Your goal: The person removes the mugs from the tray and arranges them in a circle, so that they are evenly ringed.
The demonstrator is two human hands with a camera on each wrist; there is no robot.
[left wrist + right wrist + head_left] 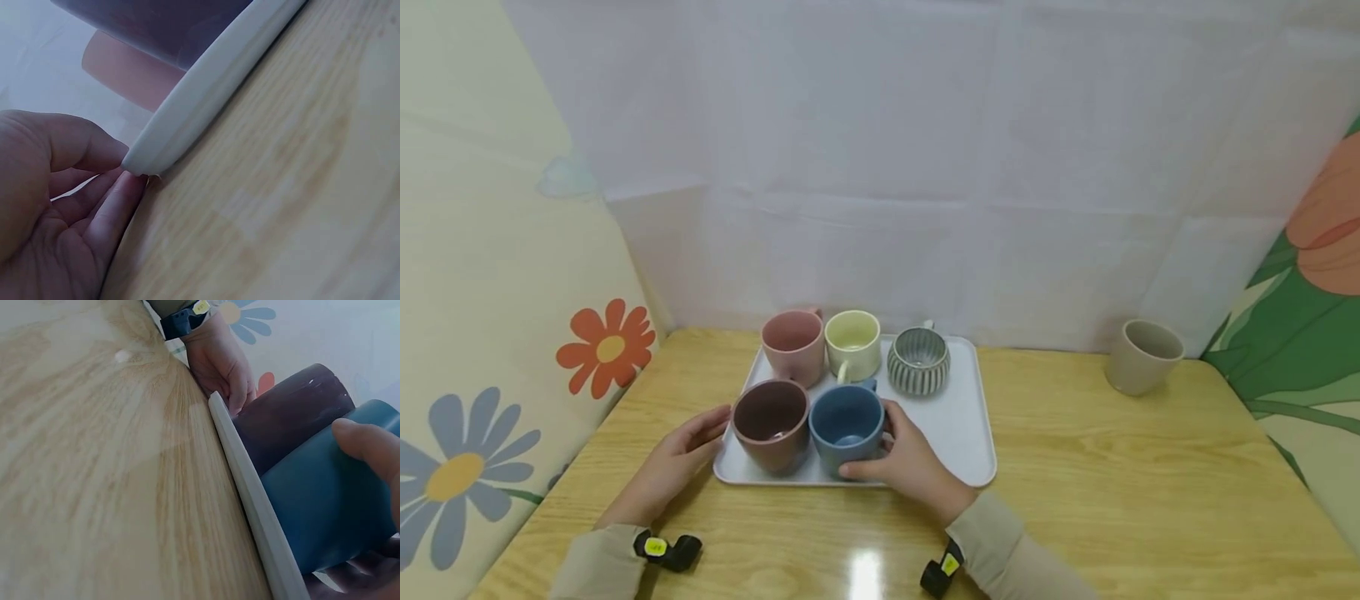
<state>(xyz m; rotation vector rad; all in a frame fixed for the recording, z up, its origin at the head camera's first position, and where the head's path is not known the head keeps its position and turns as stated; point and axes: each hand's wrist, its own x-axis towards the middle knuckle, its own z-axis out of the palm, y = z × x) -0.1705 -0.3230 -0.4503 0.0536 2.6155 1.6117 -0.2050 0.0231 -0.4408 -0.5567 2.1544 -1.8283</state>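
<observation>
My right hand (910,462) grips a blue mug (847,425), thumb on its near side and fingers around its right side. The mug stands at the front of a white tray (955,417). Right beside it on the left is a dark brown cup (771,429). My left hand (681,454) is at the tray's left edge; in the left wrist view its thumb and fingers (112,206) pinch the corner of the rim. Behind, on the tray, stand a pink mug (793,350), a pale yellow mug (853,346) and a grey ribbed cup (919,362).
A beige cup (1142,358) stands apart at the back right of the wooden table (1075,500). White cloth (880,150) hangs along the back. Flower-printed cloth (490,275) borders the left side and more of it the right.
</observation>
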